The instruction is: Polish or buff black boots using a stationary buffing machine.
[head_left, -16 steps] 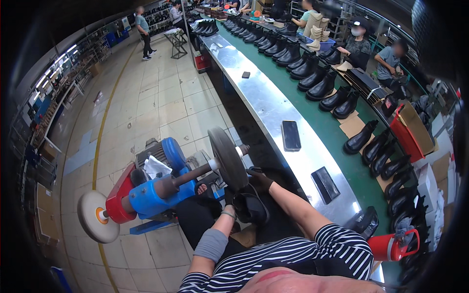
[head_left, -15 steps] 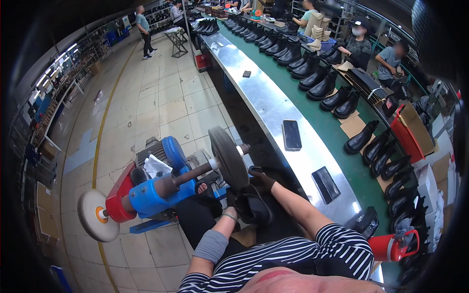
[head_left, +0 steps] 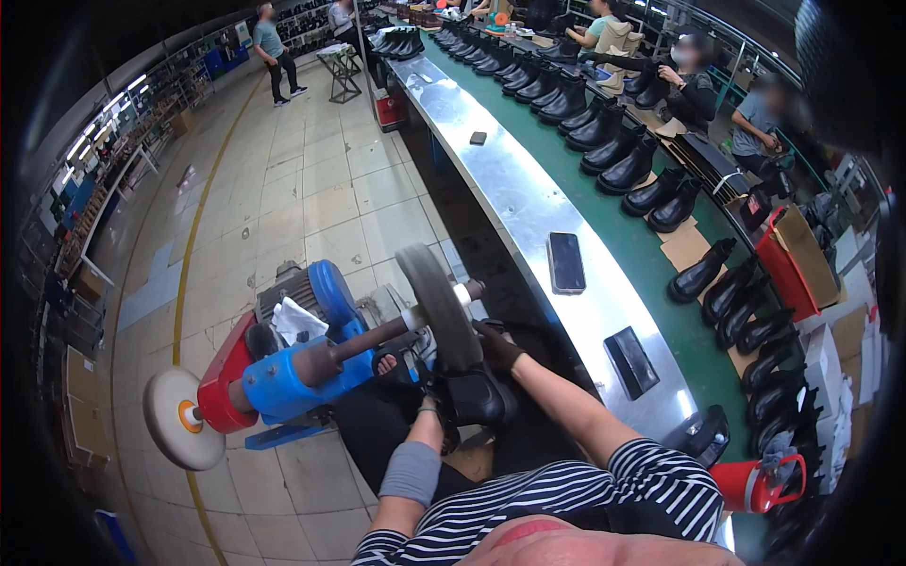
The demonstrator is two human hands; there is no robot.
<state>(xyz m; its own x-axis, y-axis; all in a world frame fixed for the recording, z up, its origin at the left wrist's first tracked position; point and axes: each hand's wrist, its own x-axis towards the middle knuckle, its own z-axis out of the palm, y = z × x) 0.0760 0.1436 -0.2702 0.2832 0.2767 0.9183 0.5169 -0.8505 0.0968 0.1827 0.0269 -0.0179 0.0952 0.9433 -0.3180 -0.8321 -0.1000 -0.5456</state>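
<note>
A black ankle boot (head_left: 481,398) is held low between my knees, up against the lower edge of a dark buffing wheel (head_left: 436,302). My left hand (head_left: 430,385), in a dark glove, grips the boot from its left side; the wheel and the boot hide most of its fingers. On the other side my right hand (head_left: 498,347), in a dark brown glove, closes on the boot's far end, right beside the wheel. The wheel sits on the shaft of a blue and red buffing machine (head_left: 297,377), which carries a pale wheel (head_left: 179,418) at its other end.
A metal ledge (head_left: 519,203) with two phone-like black objects (head_left: 567,262) runs along my right. Beyond it, black boots (head_left: 628,165) line a green conveyor (head_left: 604,245). A red mug (head_left: 755,483) stands near my right elbow. Several people work across the line; one person (head_left: 272,57) stands far left.
The boot has turned, its opening no longer facing up toward me. Both hands have shifted slightly with it, my right a little left. A worker across the line has raised an arm.
</note>
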